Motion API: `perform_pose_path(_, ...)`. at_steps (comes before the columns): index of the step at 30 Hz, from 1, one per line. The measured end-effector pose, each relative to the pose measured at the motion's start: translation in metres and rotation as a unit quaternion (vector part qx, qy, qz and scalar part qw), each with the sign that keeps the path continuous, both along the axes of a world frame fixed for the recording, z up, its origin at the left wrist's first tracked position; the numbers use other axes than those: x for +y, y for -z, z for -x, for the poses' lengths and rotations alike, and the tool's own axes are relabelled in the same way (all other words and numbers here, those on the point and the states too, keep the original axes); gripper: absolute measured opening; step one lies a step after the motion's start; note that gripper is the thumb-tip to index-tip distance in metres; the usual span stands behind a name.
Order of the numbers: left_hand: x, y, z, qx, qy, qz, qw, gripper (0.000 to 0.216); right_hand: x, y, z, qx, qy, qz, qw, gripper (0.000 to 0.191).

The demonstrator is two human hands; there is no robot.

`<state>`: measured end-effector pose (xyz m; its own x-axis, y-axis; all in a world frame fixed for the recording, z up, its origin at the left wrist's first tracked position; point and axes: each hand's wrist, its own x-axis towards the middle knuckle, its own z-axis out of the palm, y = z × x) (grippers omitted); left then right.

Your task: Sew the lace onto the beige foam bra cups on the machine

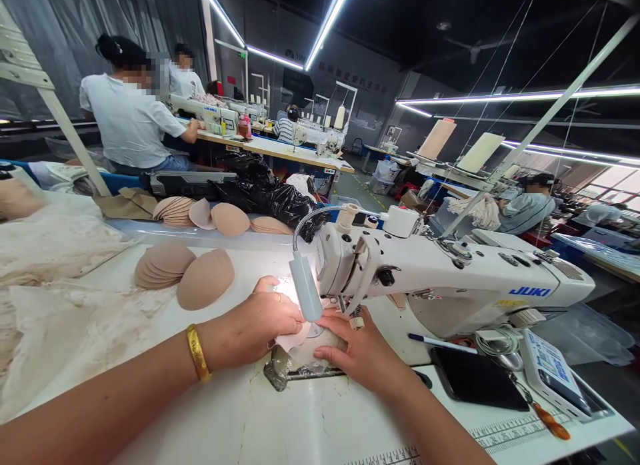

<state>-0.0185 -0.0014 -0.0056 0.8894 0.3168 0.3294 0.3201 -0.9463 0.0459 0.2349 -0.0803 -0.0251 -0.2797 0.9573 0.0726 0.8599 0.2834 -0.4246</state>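
the pale fabric piece (295, 342) lies between the two hands, just right of the left hand (273, 318) and just left of the right hand (357, 348), partly under the lamp (307, 292); it touches both, so neither is clearly nearer, and its bunched folds leave its long axis untold. the left hand is curled, fingertips at the fabric's edge, though i cannot tell whether it pinches it. the right hand is spread, thumb apart from the fingers, resting on the cloth without gripping. the sewing machine (465, 278) stands beyond and to the right of the right hand. beyond the left hand, on the counter (225, 418), are a stack of oval pads (163, 265) and a single pad (206, 280); right of the right hand lies a black phone (477, 378).
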Motion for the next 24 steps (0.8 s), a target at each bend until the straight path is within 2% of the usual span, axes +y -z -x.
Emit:
perform_pose_path(3, -0.001, 0.0, -0.001, 0.015, 0.0, 0.03, 0.999, 0.041, 0.002, 0.004, 0.0, -0.005, -0.003, -0.021, 1.0, 0.05)
perform_pose_path(11, -0.001, 0.005, -0.001, 0.017, -0.008, 0.013, 1.0, 0.044, 0.002, 0.011, -0.004, 0.0, -0.04, -0.068, 0.997, 0.047)
perform_pose_path(15, -0.001, 0.005, -0.001, 0.022, -0.013, 0.019, 0.999, 0.039, -0.003, 0.006, -0.005, 0.034, -0.051, -0.093, 0.994, 0.032)
perform_pose_path(19, -0.001, 0.005, -0.001, 0.009, -0.01, 0.025, 1.0, 0.036, -0.005, 0.003, -0.004, 0.09, -0.028, -0.121, 0.988, 0.016)
perform_pose_path(24, 0.0, 0.007, -0.002, 0.0, -0.011, 0.021, 1.0, 0.036, -0.001, 0.009, -0.006, 0.138, -0.008, -0.148, 0.979, 0.013)
